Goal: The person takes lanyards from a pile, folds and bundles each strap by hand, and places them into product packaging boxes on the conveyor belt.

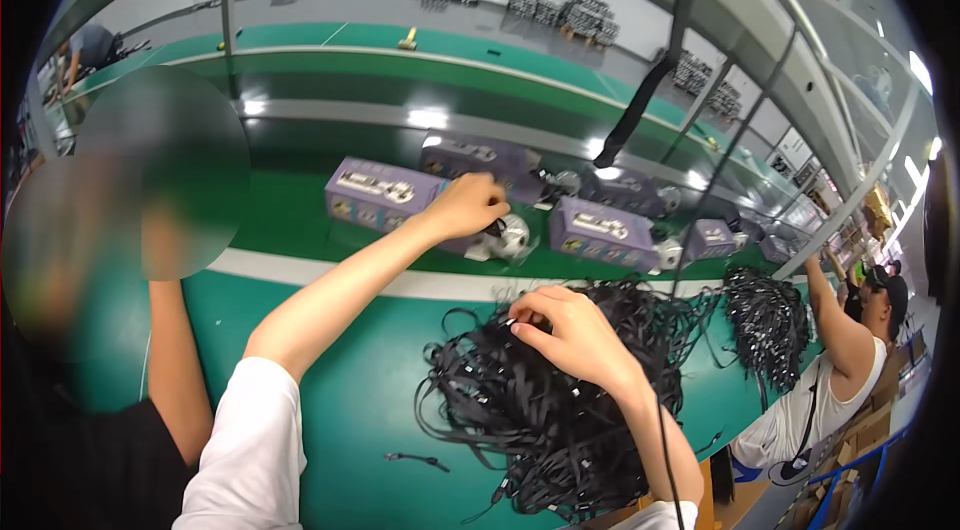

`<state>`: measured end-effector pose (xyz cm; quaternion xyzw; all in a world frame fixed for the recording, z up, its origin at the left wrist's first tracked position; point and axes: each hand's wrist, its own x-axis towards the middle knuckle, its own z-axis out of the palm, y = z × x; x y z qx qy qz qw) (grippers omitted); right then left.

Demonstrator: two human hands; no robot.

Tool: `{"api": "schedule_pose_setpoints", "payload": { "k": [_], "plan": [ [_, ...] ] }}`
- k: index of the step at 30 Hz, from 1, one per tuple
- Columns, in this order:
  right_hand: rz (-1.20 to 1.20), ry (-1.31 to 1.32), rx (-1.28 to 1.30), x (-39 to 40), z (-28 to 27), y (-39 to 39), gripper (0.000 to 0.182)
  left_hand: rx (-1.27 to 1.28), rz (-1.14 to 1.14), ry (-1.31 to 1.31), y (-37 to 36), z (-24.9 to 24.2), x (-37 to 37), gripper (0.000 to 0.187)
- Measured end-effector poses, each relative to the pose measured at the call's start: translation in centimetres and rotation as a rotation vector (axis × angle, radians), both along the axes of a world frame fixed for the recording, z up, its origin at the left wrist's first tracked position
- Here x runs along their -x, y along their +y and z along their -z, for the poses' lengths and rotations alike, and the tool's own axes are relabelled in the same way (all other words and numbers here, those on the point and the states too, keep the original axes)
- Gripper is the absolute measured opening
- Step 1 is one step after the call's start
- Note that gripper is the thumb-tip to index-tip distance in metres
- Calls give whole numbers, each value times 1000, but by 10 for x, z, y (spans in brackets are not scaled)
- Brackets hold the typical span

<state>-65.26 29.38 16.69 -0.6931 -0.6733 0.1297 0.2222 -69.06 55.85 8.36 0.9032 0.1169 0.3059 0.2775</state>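
My left hand (470,206) reaches over the conveyor, its fingers curled down beside a purple printed box (375,192). Just below those fingers lies a white and black round item (512,235) in clear wrapping. A dark bit shows under the fingertips, but what they grip is hidden. My right hand (572,328) is above a large heap of black cables (540,420) on the green table. Its thumb and forefinger pinch a black cable, with a small pale end (511,322) at the fingertips. A single short cable (418,460) lies apart, left of the heap.
More purple boxes (603,233) with wrapped items line the green conveyor (280,200). A pale rail (270,267) divides it from the table. A second cable heap (765,325) lies right, near a co-worker (840,370). Another person's arm (178,350) is at left. A black strap (655,80) hangs overhead.
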Motion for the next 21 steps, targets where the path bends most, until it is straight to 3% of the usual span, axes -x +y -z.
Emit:
{"api": "schedule_pose_setpoints", "payload": {
  "k": [1, 3, 7, 9, 10, 11, 12, 15, 21],
  "plan": [
    [-26, -125, 8, 6, 3, -2, 20, -150, 16, -33, -5, -1, 7, 30],
    [-83, -298, 20, 15, 8, -1, 27, -101, -24, -99, -20, -26, 22, 36],
    [-227, -487, -72, 50, 13, 2, 36, -117, 9, -272, -30, -28, 41, 29],
    [-417, -412, 141, 77, 17, 4, 40, 5, 78, -181, -52, -38, 77, 20],
    [-521, -438, 413, 92, 17, 6, 41, 12, 92, -203, -61, -28, 89, 18],
    [-676, -371, 6, 98, 33, -2, 38, -22, 73, -207, -73, -19, 99, 16],
    [-596, -333, 255, 116, 23, -13, 30, -86, 55, -217, -81, -4, 106, 14],
    [-685, -308, 163, 132, 40, -5, 18, -160, 162, -212, -87, 39, 127, 9],
    [-616, -369, -2, 151, 43, 0, 22, -80, 148, -172, -87, 44, 150, 9]
  ]
}}
